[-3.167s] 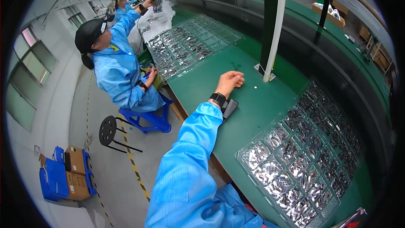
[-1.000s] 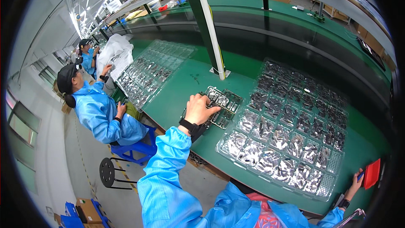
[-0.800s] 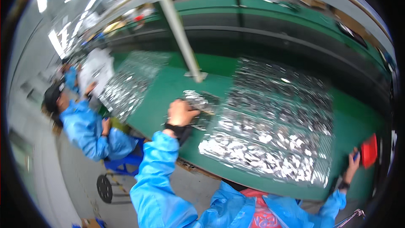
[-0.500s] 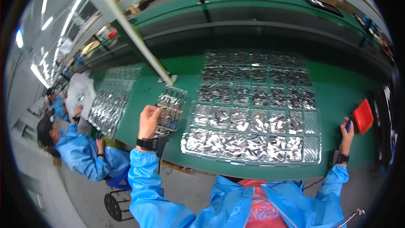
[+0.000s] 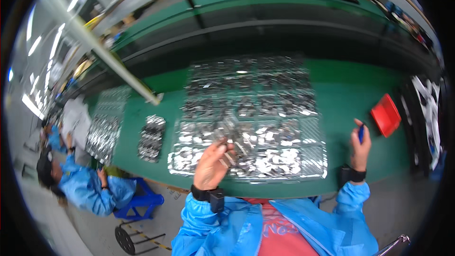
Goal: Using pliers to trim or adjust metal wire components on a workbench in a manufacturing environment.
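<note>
My left hand (image 5: 211,167) grips the edge of a narrow clear plastic tray (image 5: 235,143), blurred, that seems to hold small parts. It hangs over large clear compartment trays (image 5: 313,161) full of small shiny metallic-looking parts. A short stack of similar narrow trays (image 5: 151,138) lies to the left on the green table. At the right, my right hand (image 5: 361,150) is closed round a small blue object (image 5: 361,133), pen-like, mostly hidden by the fingers. Just beyond that hand is a red bin (image 5: 386,116), tilted in view.
A pale post (image 5: 109,57) rises behind the narrow stack. Farther left, another filled clear tray (image 5: 105,130) lies near a co-worker in a blue jacket (image 5: 90,185). A dark shelf edge (image 5: 256,40) crosses the back; black and white items (image 5: 422,123) stand at the right.
My left hand has moved right from the narrow stack, carrying a narrow tray over the large trays. My right hand still holds the blue object. The whole view has shifted.
</note>
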The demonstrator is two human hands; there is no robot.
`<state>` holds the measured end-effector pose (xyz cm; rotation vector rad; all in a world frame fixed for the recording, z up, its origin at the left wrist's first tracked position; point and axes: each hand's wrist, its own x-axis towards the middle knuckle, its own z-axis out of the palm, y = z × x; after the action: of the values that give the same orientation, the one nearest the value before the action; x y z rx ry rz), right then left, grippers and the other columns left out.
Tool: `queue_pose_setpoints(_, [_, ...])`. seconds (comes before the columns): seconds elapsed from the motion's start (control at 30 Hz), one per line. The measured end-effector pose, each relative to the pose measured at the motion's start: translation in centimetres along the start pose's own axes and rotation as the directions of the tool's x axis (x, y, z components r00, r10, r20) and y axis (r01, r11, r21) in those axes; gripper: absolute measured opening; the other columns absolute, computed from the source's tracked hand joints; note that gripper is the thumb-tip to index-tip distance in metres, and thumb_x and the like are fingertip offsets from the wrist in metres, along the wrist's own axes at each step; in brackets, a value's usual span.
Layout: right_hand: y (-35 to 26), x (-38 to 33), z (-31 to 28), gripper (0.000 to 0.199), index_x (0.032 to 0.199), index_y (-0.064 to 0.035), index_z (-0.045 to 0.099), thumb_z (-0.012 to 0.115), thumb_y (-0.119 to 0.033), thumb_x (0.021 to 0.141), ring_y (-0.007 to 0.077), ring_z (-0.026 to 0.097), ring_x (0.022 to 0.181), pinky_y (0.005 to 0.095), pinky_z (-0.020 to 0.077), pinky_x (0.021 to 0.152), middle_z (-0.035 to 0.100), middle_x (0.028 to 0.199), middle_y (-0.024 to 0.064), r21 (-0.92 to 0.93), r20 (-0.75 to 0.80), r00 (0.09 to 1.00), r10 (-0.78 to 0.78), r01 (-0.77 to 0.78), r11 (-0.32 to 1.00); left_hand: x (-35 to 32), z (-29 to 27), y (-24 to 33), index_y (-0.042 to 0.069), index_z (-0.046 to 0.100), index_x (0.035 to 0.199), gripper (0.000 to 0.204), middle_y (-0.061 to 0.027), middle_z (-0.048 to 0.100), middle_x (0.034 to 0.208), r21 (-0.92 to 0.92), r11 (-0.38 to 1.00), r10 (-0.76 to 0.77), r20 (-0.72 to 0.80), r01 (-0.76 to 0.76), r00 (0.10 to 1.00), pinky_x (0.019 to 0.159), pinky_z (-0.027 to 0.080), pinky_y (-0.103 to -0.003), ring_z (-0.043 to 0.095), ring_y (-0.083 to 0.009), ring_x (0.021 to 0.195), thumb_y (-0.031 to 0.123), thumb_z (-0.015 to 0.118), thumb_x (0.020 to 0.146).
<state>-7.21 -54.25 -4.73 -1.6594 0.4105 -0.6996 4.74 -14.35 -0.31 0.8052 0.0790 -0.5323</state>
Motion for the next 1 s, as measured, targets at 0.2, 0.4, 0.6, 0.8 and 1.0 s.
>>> queue_pose_setpoints(0.2, [-3.1, -0.5, 0.4, 0.054, 0.125, 0.0008, 0.047, 0.066, -0.009, 0.076, 0.0068, 0.04, 0.074, 0.0198, 0.0356, 0.068, 0.04, 0.084, -0.0022, -0.109, 0.092, 0.994, 0.061, -0.051, 0.993, 1.5, 0.2, -2.2, 0.006, 0.049, 0.126, 0.037, -0.0082, 0.06, 0.103, -0.23, 0.973, -0.01, -0.022, 0.005, 1.0, 0.083, 0.048, -0.038, 0.058, -0.0227, 0.092, 0.012, 0.053, 0.089])
queue_pose_setpoints(0.4, [-4.4, -1.7, 0.3, 0.056, 0.126, -0.0014, 0.046, 0.066, -0.011, 0.075, 0.0081, 0.043, 0.071, 0.0211, 0.0372, 0.065, 0.047, 0.085, 0.0004, -0.233, 0.184, 0.982, 0.036, 0.008, 0.972, 2.7, 3.6, -3.8, 0.003, 0.042, 0.129, 0.044, -0.0129, 0.057, 0.111, -0.035, 0.999, -0.005, 0.01, 0.006, 1.0, 0.089, 0.047, -0.04, 0.057, -0.0276, 0.102, 0.004, 0.055, 0.087])
queue_pose_setpoints(0.6, [-6.0, -3.4, 0.7, 0.049, 0.119, -0.0011, 0.049, 0.069, -0.012, 0.075, 0.0109, 0.047, 0.07, 0.0241, 0.0402, 0.064, 0.052, 0.085, 0.0038, -0.313, 0.205, 0.971, 0.125, -0.056, 0.948, 3.7, 5.1, -5.3, 0.005, 0.059, 0.106, 0.018, -0.0102, 0.064, 0.099, -0.064, 0.973, -0.217, 0.046, 0.22, 0.975, 0.082, 0.05, -0.033, 0.062, -0.0216, 0.092, 0.01, 0.057, 0.089])
queue_pose_setpoints(0.8, [-6.7, -3.7, 2.1, 0.049, 0.117, -0.0006, 0.053, 0.072, -0.013, 0.073, 0.0192, 0.051, 0.074, 0.0293, 0.043, 0.069, 0.054, 0.088, 0.0097, -0.311, 0.419, 0.908, -0.008, 0.151, 0.938, 4.6, 8.9, -8.4, 0.007, 0.056, 0.106, 0.019, -0.0088, 0.063, 0.099, 0.077, 0.907, -0.419, 0.09, 0.413, 0.904, 0.078, 0.05, -0.04, 0.062, -0.0213, 0.091, 0.022, 0.052, 0.094])
queue_pose_setpoints(1.0, [-7.2, -3.3, 2.7, 0.047, 0.117, -0.0026, 0.054, 0.07, -0.011, 0.074, 0.0211, 0.054, 0.074, 0.0305, 0.0466, 0.069, 0.055, 0.087, 0.0103, -0.321, 0.514, 0.858, 0.004, 0.189, 0.928, 5.2, 10.4, -9.5, 0.004, 0.056, 0.107, 0.02, -0.0099, 0.063, 0.1, 0.156, 0.886, -0.461, 0.18, 0.437, 0.869, 0.08, 0.05, -0.038, 0.062, -0.0196, 0.091, 0.018, 0.052, 0.094])
